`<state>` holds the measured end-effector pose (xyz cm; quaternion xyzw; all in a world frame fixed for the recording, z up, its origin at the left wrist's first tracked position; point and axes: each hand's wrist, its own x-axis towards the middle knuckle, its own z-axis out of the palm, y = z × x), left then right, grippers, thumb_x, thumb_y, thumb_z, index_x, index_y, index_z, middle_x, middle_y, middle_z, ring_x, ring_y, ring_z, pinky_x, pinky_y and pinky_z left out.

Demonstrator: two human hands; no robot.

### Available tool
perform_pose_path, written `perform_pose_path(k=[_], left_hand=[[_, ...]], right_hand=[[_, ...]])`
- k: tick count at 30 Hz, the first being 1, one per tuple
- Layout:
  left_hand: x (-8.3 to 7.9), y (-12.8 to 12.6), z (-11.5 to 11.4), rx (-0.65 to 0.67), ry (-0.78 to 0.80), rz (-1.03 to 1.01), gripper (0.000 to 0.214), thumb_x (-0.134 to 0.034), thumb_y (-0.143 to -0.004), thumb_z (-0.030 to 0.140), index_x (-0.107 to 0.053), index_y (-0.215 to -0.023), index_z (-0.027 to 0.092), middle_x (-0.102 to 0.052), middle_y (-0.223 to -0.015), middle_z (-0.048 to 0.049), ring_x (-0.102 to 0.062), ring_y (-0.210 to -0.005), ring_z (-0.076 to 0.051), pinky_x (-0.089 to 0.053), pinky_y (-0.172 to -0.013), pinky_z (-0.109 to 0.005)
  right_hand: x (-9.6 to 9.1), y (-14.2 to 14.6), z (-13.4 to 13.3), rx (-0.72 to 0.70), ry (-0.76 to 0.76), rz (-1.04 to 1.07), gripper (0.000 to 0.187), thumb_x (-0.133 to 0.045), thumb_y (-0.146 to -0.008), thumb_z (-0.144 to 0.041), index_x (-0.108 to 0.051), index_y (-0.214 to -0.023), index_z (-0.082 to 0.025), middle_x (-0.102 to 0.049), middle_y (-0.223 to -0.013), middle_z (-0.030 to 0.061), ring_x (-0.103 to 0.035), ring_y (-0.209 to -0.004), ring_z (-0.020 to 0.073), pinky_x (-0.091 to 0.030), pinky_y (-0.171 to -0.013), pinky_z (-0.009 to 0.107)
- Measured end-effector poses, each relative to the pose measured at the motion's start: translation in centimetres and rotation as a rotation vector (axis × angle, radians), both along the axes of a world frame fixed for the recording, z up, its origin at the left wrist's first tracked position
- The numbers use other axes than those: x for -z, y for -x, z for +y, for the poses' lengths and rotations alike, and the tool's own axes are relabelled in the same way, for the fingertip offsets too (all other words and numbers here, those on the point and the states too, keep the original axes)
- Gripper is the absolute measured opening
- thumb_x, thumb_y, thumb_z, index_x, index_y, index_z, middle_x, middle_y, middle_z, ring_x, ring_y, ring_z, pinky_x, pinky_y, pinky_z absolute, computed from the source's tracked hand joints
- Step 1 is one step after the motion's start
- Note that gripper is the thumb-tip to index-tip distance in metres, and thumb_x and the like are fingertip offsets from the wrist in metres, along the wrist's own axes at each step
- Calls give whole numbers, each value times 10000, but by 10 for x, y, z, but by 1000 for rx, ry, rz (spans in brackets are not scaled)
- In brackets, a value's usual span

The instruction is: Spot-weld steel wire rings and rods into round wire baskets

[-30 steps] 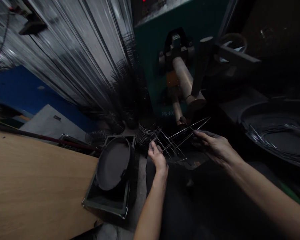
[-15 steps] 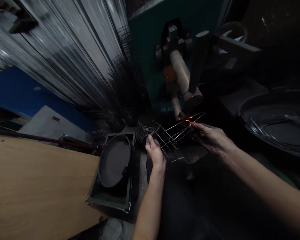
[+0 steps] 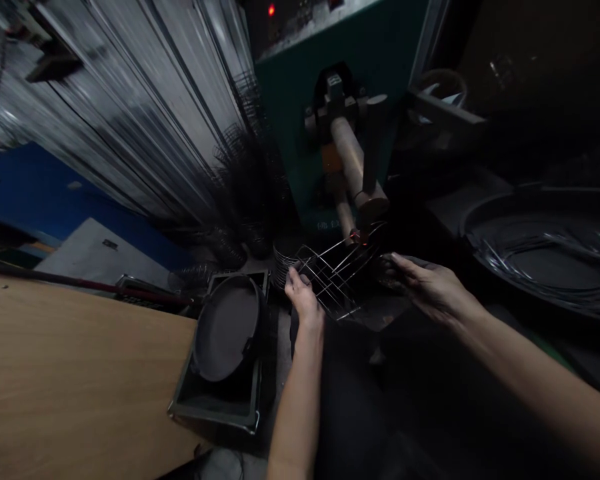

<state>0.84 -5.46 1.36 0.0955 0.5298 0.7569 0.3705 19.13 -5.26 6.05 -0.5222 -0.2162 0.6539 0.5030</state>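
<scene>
A small grid of crossed thin metal wires (image 3: 336,272) is held between both hands under the tip of a green machine's electrode arm (image 3: 353,175). A small orange glow shows where the wires meet that tip. My left hand (image 3: 304,301) pinches the grid's near left corner. My right hand (image 3: 425,285) holds its right side with fingers curled round the wire ends.
A wooden tabletop (image 3: 75,373) lies at the left. A dark round pan (image 3: 227,328) rests in a metal tray (image 3: 215,410) beside it. Stacked wire coils (image 3: 250,180) and shiny rods (image 3: 130,113) stand behind. A large dark basin with loose wires (image 3: 545,253) sits right.
The wire grid has turned and shifted left under the electrode tip, now lying flatter. Both hands moved a little left with it. The spark at the tip has dimmed.
</scene>
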Motion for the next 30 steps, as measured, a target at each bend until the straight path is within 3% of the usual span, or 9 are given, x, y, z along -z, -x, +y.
perform_pose_path(k=[4,9,13,15,17,19,22,25,30], left_hand=[[-6,0,-3,23,17,31,399,-541,-854,504,-650,-930,128,-312,-534,87,-275,-460,-48,-248,-472,-183],[17,-16,-49,50,19,269,398,-536,-849,539,-660,-922,168,-485,-652,31,-389,-550,-75,-349,-571,-200],[56,-26,-100,373,-85,570,283,-628,-807,461,-703,-802,188,-608,-700,-43,-502,-631,-135,-424,-767,-292],[71,-22,-118,605,-161,674,203,-720,-728,408,-709,-727,206,-635,-690,-67,-560,-699,-181,-412,-879,-353],[79,-13,-129,677,-161,679,213,-803,-626,383,-710,-729,221,-670,-779,-85,-603,-849,-233,-372,-980,-384],[78,-2,-134,486,-60,531,304,-814,-609,417,-703,-822,229,-679,-918,-84,-598,-987,-247,-366,-1014,-365],[64,10,-125,231,121,63,367,-597,-818,525,-651,-978,199,-671,-1007,-96,-618,-1002,-211,-431,-949,-328],[46,11,-104,347,232,-352,429,-402,-933,495,-624,-970,129,-679,-943,-129,-659,-879,-190,-485,-818,-299],[35,-8,-84,288,280,-438,241,-646,-829,351,-564,-736,144,-427,-504,61,-432,-445,-60,-368,-501,-179]], right_hand=[[-18,10,-28,-214,-251,-282,269,-809,-654,-396,-715,-761,-168,-665,-725,35,-600,-608,120,-494,-504,192],[-35,17,-43,-371,-728,-771,113,-685,-767,-272,-753,-848,-234,-710,-893,27,-658,-828,197,-520,-821,311],[-23,10,-19,-463,-590,-916,81,-669,-773,-249,-749,-780,-240,-715,-890,23,-654,-880,234,-500,-858,348],[-9,4,-10,-543,-457,-797,120,-688,-764,-317,-737,-715,-220,-708,-780,21,-651,-767,214,-521,-733,304],[7,-3,-10,-599,-382,-657,189,-701,-743,-386,-737,-714,-203,-700,-731,19,-636,-681,189,-513,-632,267],[24,-9,-20,-600,-380,-616,224,-698,-730,-426,-749,-766,-211,-713,-786,16,-650,-720,194,-524,-656,269],[52,-15,-49,-583,-450,-707,223,-661,-745,-438,-756,-825,-253,-722,-908,13,-668,-873,232,-528,-837,346],[77,-16,-84,-602,-559,-799,213,-612,-767,-410,-749,-841,-265,-718,-956,36,-659,-936,264,-490,-940,434],[92,-57,-120,-525,-634,-878,226,-561,-785,-389,-733,-899,-296,-708,-936,49,-658,-905,273,-515,-901,469]])
